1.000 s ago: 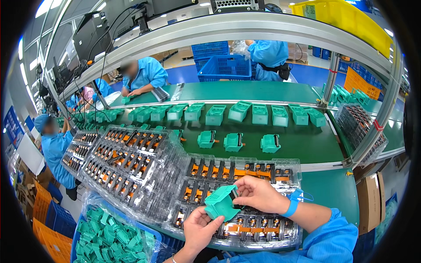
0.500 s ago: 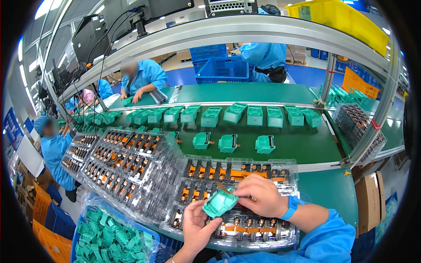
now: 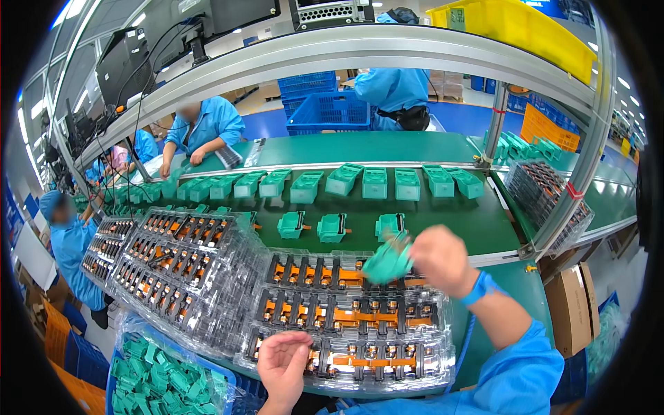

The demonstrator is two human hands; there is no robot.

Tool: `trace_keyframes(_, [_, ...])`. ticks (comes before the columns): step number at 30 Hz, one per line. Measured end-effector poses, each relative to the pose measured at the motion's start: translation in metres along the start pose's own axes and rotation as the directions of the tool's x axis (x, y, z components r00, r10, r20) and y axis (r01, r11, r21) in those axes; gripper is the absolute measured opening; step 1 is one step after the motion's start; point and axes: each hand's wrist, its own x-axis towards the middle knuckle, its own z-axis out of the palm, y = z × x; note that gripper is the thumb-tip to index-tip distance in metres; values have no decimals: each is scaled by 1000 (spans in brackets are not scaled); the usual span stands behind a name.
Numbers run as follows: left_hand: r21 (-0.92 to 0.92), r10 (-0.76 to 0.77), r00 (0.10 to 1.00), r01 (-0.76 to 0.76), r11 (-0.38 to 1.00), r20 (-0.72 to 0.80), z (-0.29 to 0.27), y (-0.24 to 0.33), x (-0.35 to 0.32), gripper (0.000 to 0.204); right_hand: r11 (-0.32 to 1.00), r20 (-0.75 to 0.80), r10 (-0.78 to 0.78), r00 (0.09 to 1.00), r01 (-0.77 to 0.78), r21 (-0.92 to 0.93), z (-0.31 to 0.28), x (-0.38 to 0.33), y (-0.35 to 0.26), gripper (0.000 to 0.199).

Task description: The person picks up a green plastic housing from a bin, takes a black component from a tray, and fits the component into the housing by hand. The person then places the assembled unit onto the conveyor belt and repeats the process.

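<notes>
A green plastic housing, blurred by motion, hangs over the upper edge of the nearest clear trays. My right hand, with a blue band at its wrist, is closed on the housing's right side. Lower down, my left hand is loosely curved with thumb and fingers apart, and nothing shows in it. It is at the left of the nearest clear plastic tray, by rows of black parts with orange flat strips. Just beyond the held piece, another green housing rests on the green belt.
More green housings stand in a row along the belt. Stacked trays lie to the left. A blue bin of green pieces sits lower left. A metal frame spans overhead. Co-workers work across the belt.
My right hand has carried the green housing up and away, toward the belt. My left hand has let go of it and moved slightly down and left. The whole view has shifted a little.
</notes>
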Motion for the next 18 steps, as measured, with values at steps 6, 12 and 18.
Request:
trace_keyframes(6, [210,270,956,-288,934,112,-41,29,-36,31,335,-74,941,330,-939,81,-13,-81,108,20])
trace_keyframes(12, [678,352,887,-63,733,-298,-120,66,-68,19,-306,189,945,-268,-927,216,1,-138,161,15])
trace_keyframes(18, [849,269,811,456,267,-520,-216,118,-117,31,-390,147,919,-367,-903,182,27,-164,173,15])
